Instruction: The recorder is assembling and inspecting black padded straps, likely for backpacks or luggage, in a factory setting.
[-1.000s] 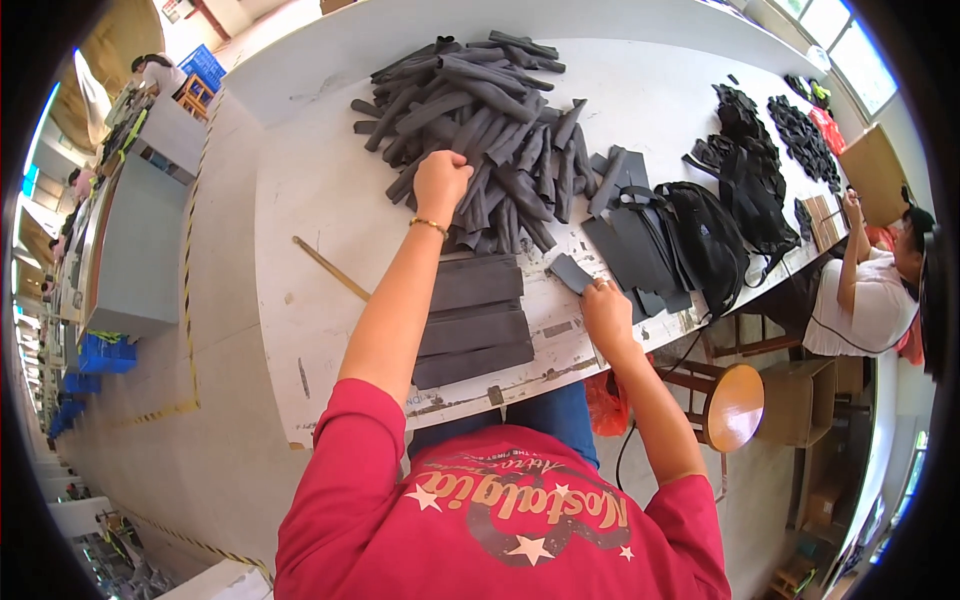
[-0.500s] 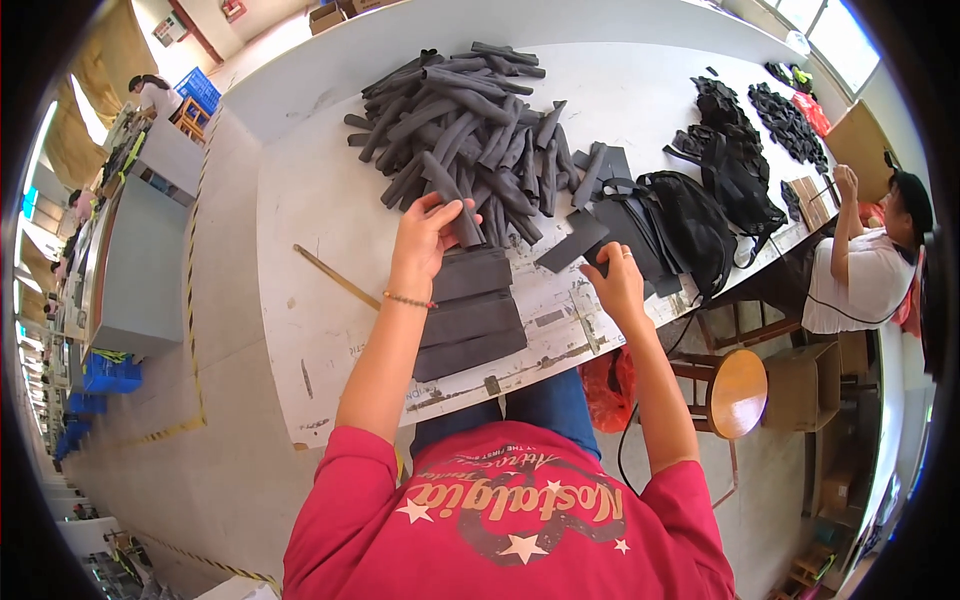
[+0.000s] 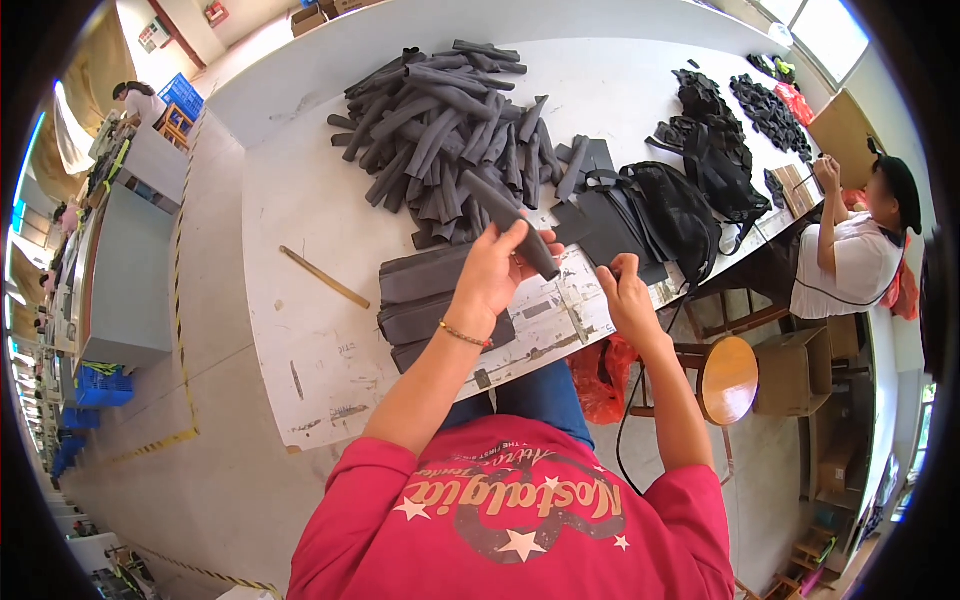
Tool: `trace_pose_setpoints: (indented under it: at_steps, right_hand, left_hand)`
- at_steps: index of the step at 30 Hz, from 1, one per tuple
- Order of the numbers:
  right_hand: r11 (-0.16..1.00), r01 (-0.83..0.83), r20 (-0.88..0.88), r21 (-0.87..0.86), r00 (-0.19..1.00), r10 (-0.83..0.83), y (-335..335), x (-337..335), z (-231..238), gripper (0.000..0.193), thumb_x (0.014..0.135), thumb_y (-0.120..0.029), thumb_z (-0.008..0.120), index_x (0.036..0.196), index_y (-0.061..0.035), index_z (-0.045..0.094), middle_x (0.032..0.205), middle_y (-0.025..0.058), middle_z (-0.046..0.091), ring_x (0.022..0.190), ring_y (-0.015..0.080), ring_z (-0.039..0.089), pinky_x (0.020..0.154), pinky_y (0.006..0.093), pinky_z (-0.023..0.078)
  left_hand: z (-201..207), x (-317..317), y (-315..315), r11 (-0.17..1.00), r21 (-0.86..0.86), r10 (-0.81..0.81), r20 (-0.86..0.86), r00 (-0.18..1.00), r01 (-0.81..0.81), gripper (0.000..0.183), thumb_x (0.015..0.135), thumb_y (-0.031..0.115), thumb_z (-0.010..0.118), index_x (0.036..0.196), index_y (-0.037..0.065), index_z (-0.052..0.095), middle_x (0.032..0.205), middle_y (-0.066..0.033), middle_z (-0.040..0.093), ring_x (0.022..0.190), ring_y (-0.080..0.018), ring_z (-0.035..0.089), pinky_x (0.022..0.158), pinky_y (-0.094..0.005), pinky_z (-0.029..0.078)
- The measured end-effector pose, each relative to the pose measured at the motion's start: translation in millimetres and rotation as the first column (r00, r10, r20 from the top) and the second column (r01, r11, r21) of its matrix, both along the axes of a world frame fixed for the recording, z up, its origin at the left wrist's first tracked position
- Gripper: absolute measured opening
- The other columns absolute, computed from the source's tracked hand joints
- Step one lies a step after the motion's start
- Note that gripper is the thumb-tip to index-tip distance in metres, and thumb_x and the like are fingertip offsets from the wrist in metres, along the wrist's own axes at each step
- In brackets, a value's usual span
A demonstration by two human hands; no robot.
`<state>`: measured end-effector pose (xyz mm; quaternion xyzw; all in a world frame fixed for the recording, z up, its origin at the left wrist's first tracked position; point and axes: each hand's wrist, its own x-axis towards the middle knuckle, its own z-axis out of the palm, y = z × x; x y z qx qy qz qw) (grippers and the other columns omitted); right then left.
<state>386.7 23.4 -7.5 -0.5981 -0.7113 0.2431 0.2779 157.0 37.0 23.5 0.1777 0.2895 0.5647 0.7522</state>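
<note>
My left hand (image 3: 500,265) grips a dark grey rolled fabric tube (image 3: 508,222), tilted across the fingers above the table. To its right, my right hand (image 3: 633,300) is closed, thumb against fingers. Whatever it may hold is too small or hidden to make out. Beyond the left hand lies a heaped pile of similar rolled tubes (image 3: 440,120). Flat dark fabric pieces (image 3: 405,285) lie stacked in overlapping rows beside and partly behind my left wrist. Flat dark panels (image 3: 607,240) sit just beyond my right hand, against a black backpack (image 3: 665,210).
A thin wooden strip (image 3: 325,278) lies on the white table (image 3: 300,215). Dark piles (image 3: 770,115) occupy its far right. A co-worker (image 3: 850,250) sits at the right. Below the table edge are a round stool (image 3: 730,380), a red plastic bag (image 3: 598,375) and a cardboard box (image 3: 795,370).
My left hand has moved right and nearer with the tube, away from the pile. The right hand has drawn slightly nearer, off the flat dark pieces, and its fingers have closed.
</note>
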Motion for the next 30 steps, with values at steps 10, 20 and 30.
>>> trace_pose_setpoints:
  at_steps: [10,20,30]
  right_hand:
    - [0.943,-0.205,-0.137,0.263,0.959,0.247,-29,-45,38,0.029,0.085,-0.004,0.067,0.107,-0.0006,0.049,0.112,0.0184,0.061,0.098,0.0335,0.052,0.085,0.0404,0.044]
    - [0.901,-0.224,-0.154,0.37,0.942,0.298,-37,-72,64,0.042,0.08,-0.003,0.072,0.121,-0.0049,0.064,0.106,0.0111,0.061,0.094,0.0275,0.053,0.085,0.0353,0.045]
    - [0.77,-0.231,0.064,0.594,0.968,0.242,-23,-80,72,0.027,0.074,-0.003,0.074,0.1,-0.0058,0.071,0.093,0.0042,0.065,0.086,0.0249,0.057,0.08,0.0361,0.042]
  left_hand:
    - [-6,-49,-8,0.992,0.09,0.087,0.039,0.995,-0.09,0.026,0.097,0.009,0.055,0.123,0.009,0.054,0.127,-0.0145,0.059,0.116,-0.0356,0.059,0.094,-0.048,0.054]
    - [-8,-65,-23,0.984,0.044,0.17,0.019,0.985,-0.17,0.031,0.097,0.011,0.057,0.128,0.011,0.052,0.116,-0.0136,0.064,0.105,-0.0322,0.065,0.09,-0.0439,0.056]
    - [-8,-67,-27,0.992,0.085,0.084,0.061,0.995,-0.089,0.035,0.098,0.004,0.049,0.134,0.008,0.046,0.125,-0.0245,0.058,0.111,-0.033,0.063,0.094,-0.0458,0.054]
